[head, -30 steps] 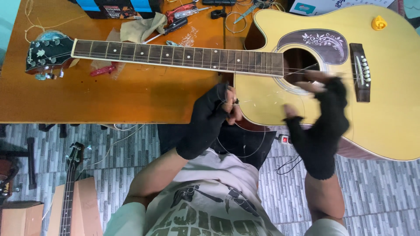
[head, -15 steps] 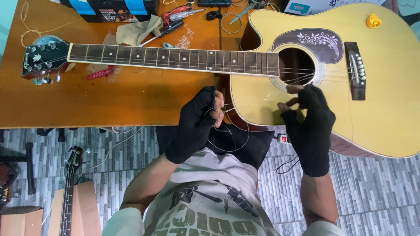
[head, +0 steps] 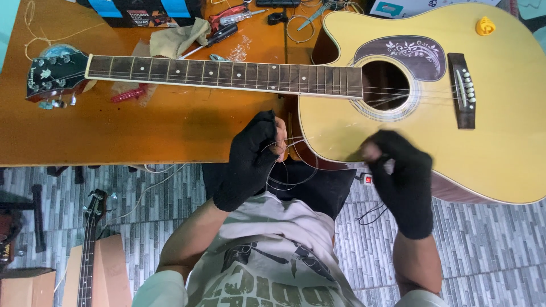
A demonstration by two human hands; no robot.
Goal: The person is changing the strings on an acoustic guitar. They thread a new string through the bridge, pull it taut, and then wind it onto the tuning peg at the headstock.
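A yellow acoustic guitar (head: pixel 500 113) lies flat on an orange wooden table (head: pixel 142 125), its neck (head: pixel 222 74) pointing left. My left hand (head: pixel 250 159), in a black fingerless glove, pinches a coiled guitar string (head: pixel 290 170) at the table's front edge. The thin wire runs from there toward my right hand (head: pixel 398 176), also gloved and blurred. It hovers over the guitar's lower edge with its fingers closed, seemingly on the string.
Screwdrivers (head: pixel 227 31), a tan cloth (head: pixel 179 37), a red tool (head: pixel 128 94) and loose wire coils (head: pixel 301 28) lie behind the neck. A yellow winder (head: pixel 484 27) rests on the guitar top. Another guitar (head: pixel 88 250) and cardboard boxes sit on the tiled floor at left.
My right hand has dropped from beside the sound hole down to the guitar's lower edge. My left hand has stayed put with the coil, which looks a little tighter.
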